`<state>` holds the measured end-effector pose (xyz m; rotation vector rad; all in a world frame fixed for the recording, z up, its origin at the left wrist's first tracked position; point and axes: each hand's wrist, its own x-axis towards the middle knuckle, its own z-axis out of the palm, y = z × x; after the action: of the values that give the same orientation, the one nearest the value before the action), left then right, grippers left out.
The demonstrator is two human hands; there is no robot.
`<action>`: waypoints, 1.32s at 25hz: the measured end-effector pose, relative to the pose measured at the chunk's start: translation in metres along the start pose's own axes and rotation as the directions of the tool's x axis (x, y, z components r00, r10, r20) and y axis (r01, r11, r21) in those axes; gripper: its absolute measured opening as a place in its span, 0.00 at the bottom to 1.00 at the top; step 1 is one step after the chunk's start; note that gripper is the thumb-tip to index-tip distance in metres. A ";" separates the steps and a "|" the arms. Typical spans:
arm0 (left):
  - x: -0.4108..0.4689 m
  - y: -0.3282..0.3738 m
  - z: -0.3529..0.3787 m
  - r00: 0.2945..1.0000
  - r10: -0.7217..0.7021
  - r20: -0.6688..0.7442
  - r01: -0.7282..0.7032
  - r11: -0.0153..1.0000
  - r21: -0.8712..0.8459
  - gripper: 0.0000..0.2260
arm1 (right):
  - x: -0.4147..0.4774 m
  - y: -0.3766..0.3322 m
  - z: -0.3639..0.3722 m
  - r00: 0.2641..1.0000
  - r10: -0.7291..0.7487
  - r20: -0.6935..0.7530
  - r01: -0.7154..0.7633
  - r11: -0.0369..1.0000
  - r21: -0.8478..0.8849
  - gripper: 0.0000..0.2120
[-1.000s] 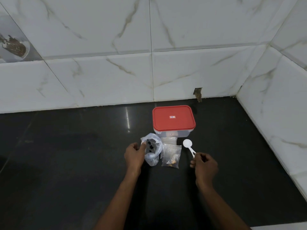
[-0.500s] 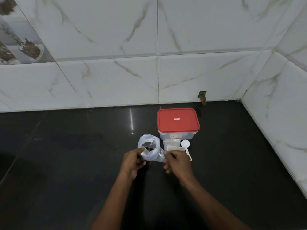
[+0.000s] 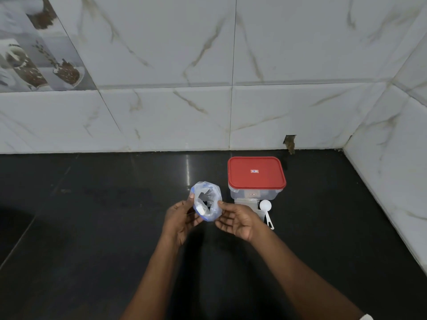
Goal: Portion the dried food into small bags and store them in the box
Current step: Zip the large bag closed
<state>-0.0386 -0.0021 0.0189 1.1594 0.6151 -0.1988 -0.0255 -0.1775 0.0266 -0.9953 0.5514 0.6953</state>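
Glossy black stone is forming the desk (image 3: pixel 92 227), and it is being backed by white marble-patterned wall tiles (image 3: pixel 161 112) that are meeting in a corner at the right. Near the middle, a crumpled clear plastic bag with blue trim (image 3: pixel 206 200) is being held between both hands. Its mouth is being held wide and turned toward the camera, and dark pieces are being glimpsed inside, too blurred to name.

The left grip (image 3: pixel 179 215) is being closed on the bag's left edge, with thumb and fingertips pinching the film. The right grip (image 3: pixel 238 219) is being closed on the opposite edge in the same way, its other fingers loosely curled below.

Just right of the bag, a clear rectangular plastic box with a red lid (image 3: pixel 255 172) is standing on the desk near the wall, lid on. Against its near side, flat small clear bags (image 3: pixel 246 202) are lying, partly hidden by the right grip — and a white plastic measuring spoon (image 3: pixel 265 206) is lying just beside them, bowl toward the box.
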 end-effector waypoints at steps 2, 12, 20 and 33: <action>-0.001 0.005 -0.003 0.998 0.015 -0.060 -0.016 1.000 -0.003 0.10 | 0.000 -0.001 0.001 1.000 -0.008 0.011 0.008 1.000 0.005 0.10; -0.005 0.020 0.007 0.976 0.110 -0.186 -0.036 0.930 0.365 0.10 | 0.004 0.001 0.020 0.943 -0.286 -0.168 0.198 0.891 -0.408 0.12; -0.019 0.013 0.016 0.828 0.524 -0.201 -0.025 0.393 0.919 0.14 | 0.010 0.009 0.029 0.612 -0.791 -0.004 0.009 0.012 -1.000 0.11; -0.002 0.017 -0.001 0.941 0.318 -0.116 -0.130 0.656 0.744 0.08 | 0.008 -0.006 -0.002 0.981 -0.182 0.062 0.176 0.980 0.096 0.10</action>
<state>-0.0328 0.0049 0.0330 2.0626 0.6061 -0.0845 -0.0160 -0.1795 0.0237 -0.9198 0.4214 0.5384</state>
